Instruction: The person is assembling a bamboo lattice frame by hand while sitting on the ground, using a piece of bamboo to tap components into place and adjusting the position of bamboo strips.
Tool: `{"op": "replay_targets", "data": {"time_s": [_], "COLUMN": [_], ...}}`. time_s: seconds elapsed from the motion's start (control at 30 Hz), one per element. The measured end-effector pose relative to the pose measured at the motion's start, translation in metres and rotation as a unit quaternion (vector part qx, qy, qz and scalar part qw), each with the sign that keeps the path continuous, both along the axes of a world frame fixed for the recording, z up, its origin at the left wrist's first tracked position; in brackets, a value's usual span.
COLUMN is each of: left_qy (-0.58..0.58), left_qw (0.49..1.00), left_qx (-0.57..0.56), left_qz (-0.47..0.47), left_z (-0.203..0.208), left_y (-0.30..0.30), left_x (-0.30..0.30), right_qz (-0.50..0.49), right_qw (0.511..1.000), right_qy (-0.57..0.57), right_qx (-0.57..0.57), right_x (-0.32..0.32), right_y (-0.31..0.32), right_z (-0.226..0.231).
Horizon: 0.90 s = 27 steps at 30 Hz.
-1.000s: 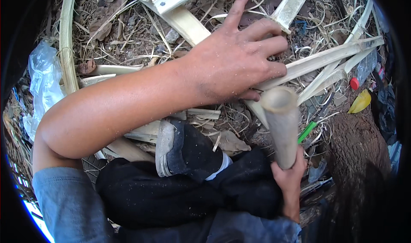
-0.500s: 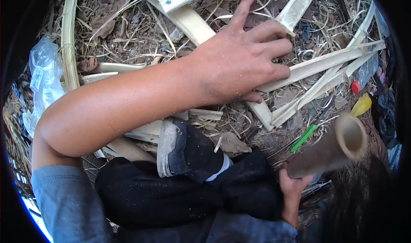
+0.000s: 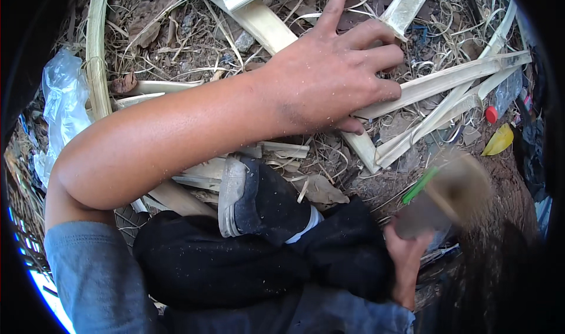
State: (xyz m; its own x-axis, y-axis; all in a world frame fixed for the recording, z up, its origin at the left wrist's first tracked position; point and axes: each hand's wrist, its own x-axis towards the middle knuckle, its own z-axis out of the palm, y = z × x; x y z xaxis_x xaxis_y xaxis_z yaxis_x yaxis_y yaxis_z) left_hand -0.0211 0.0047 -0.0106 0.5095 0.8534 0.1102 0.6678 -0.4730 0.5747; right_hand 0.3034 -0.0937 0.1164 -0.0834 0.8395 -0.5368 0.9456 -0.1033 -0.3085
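My left hand (image 3: 335,78) reaches across from the left, palm down over split bamboo strips. Its index finger stretches out and the other fingers are spread and bent. The thumb and little finger lie by the near end of a long pale bamboo strip (image 3: 453,81); the palm is hidden, so I cannot tell how firmly it touches. At the lower right my right hand (image 3: 405,251) is closed around the lower end of a hollow bamboo tube (image 3: 421,213). The tube is smeared by motion, its open end tilted up and right. A bent pale strip (image 3: 424,128) lies nearer.
My shoe (image 3: 262,199) and black-trousered leg (image 3: 235,260) lie below the left forearm. A clear plastic bag (image 3: 62,96) is at the left. A green-handled thing (image 3: 419,185), a yellow leaf (image 3: 499,140) and a bottle with red cap (image 3: 491,114) lie at the right. Shavings and dry leaves litter the soil.
The tube's open end has swung left and slightly, and its opening is blurred. My right hand has shifted little. My left hand stays almost in place.
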Motion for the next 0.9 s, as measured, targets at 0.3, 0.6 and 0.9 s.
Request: {"op": "replay_targets", "data": {"time_s": [0.3, 0.6, 0.9], "left_qy": [0.007, 0.012, -0.030], "left_qw": [1.000, 0.999, 0.993], "left_qx": [-0.016, -0.006, -0.045], "left_qz": [0.006, -0.045, -0.109], "left_z": [0.002, 0.005, -0.004], "left_y": [-0.007, 0.006, 0.004], "left_x": [0.000, -0.003, -0.008], "right_qz": [0.076, 0.010, 0.042], "right_qw": [0.996, 1.000, 0.997], "right_qy": [0.043, 0.018, -0.006], "right_qx": [0.025, 0.011, -0.058], "right_x": [-0.007, -0.015, -0.022], "right_y": [0.003, 0.000, 0.002], "right_z": [-0.026, -0.018, -0.031]}}
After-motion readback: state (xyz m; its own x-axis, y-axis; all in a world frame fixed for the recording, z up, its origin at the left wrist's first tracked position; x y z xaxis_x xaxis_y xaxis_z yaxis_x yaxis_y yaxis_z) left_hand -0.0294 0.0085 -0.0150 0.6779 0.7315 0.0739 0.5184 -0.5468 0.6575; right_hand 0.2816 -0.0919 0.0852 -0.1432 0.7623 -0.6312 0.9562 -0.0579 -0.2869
